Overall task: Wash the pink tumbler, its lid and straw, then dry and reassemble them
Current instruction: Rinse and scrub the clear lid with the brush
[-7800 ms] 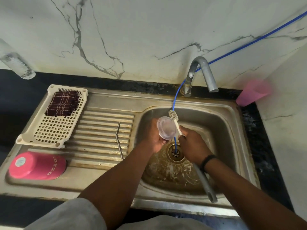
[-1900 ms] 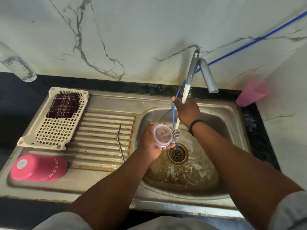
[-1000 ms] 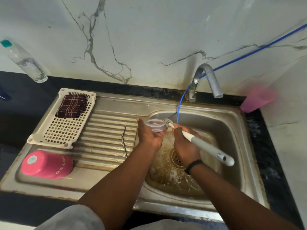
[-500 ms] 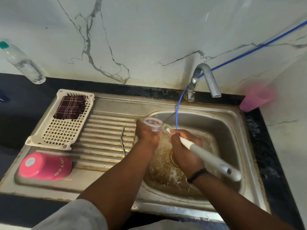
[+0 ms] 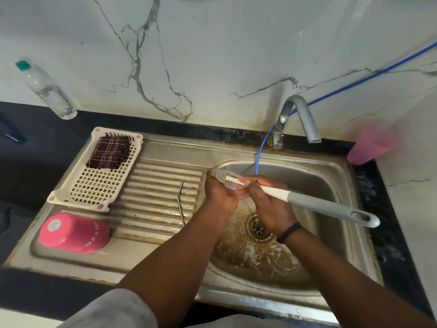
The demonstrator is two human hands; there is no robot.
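The pink tumbler point(image 5: 74, 233) lies on its side at the front left of the drainboard. A bent metal straw point(image 5: 181, 204) rests on the drainboard ridges. Over the left edge of the sink basin point(image 5: 331, 185), my left hand point(image 5: 220, 195) holds the clear lid point(image 5: 233, 187), which is mostly hidden between my hands. My right hand point(image 5: 269, 204) grips the white and grey bottle brush point(image 5: 307, 202); its bristle head point(image 5: 221, 175) lies across the lid.
A white plastic basket point(image 5: 94, 185) with a folded dark checked cloth point(image 5: 110, 152) sits on the drainboard. The tap point(image 5: 300, 119) and a blue hose point(image 5: 260, 150) are behind the basin. A pink cup point(image 5: 369, 147) stands back right, a water bottle point(image 5: 47, 91) back left.
My hands have come closer together at the basin's left edge. The brush head has moved from beside the lid to across it, and the handle has swung lower to the right.
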